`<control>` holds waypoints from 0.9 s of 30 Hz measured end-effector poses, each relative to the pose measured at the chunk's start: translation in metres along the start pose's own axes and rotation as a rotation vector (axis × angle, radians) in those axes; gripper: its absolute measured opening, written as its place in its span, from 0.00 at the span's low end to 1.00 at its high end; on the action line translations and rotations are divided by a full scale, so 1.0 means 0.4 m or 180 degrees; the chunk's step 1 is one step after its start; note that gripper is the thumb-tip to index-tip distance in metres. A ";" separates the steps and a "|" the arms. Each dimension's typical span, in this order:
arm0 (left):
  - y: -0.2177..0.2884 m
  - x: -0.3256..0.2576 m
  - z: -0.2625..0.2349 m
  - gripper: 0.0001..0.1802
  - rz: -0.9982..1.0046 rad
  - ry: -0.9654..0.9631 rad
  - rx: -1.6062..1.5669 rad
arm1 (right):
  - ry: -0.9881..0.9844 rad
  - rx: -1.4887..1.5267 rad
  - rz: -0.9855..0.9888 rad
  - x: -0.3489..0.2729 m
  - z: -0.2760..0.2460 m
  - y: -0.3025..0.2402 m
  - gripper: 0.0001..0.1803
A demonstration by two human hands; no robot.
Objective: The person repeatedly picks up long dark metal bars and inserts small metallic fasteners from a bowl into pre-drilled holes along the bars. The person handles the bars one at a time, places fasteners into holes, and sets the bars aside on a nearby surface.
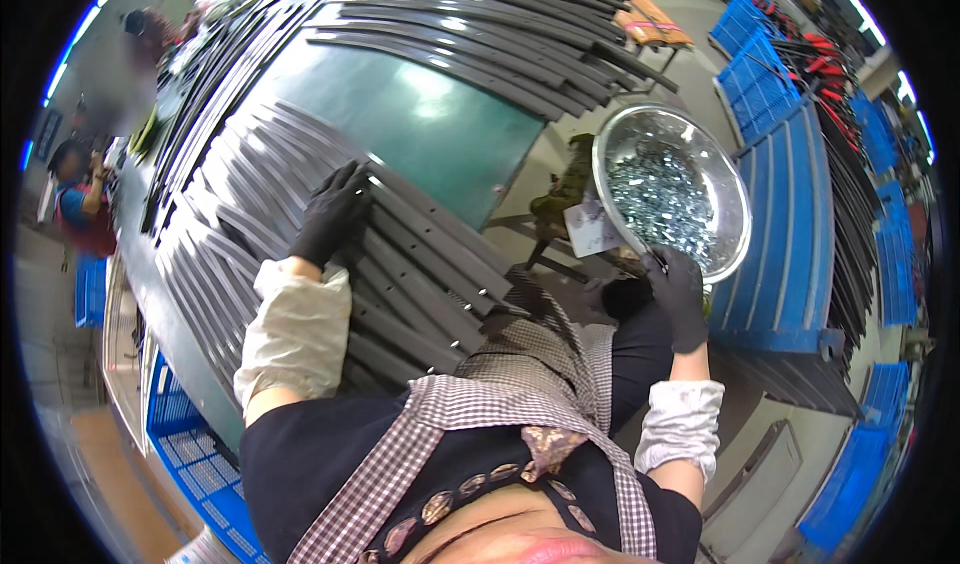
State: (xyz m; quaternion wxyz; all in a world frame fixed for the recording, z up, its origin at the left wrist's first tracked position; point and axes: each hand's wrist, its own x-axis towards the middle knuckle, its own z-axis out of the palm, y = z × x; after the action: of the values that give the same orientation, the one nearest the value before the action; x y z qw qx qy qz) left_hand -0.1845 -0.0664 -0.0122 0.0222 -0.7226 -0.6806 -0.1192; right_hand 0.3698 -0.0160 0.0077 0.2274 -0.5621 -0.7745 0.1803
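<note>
Long dark grey strips [400, 289] lie side by side over the table, several with small bright metal pieces at their near ends. My left hand [335, 212], in a black glove, rests on top of them with its fingers lying along the strips. To the right stands a round metal bowl [735, 179] heaped with small shiny metal parts [660, 199]. Over the near rim of this bowl is my right hand [678, 299], also black-gloved, its fingers drawn together. What sits between those fingertips is too small to make out.
More dark strips [480, 24] are stacked along the far side of the green tabletop [410, 94]. Blue crates [755, 84] with red-handled items stand at the right, beside a blue ribbed panel [780, 234]. Another blue crate [190, 454] is at lower left. A person [85, 204] is at far left.
</note>
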 end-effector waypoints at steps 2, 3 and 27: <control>-0.002 0.030 -0.019 0.26 -0.0130 -0.0309 -0.0179 | -0.0095 -0.0123 0.0196 0.047 0.009 0.091 0.18; 0.015 0.056 -0.047 0.24 -0.0286 -0.0592 -0.0396 | 0.0108 -0.0366 0.0112 0.067 0.019 0.141 0.19; 0.378 0.389 0.118 0.18 0.1672 -0.0015 -0.1038 | 0.0892 0.0707 0.0678 0.184 -0.002 0.283 0.09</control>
State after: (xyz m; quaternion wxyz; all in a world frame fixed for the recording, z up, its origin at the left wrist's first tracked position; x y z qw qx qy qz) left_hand -0.0213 0.0840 -0.0069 -0.0656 -0.8681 -0.4425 -0.2154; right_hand 0.4401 0.0886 -0.0412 0.3731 -0.6318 -0.6469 0.2075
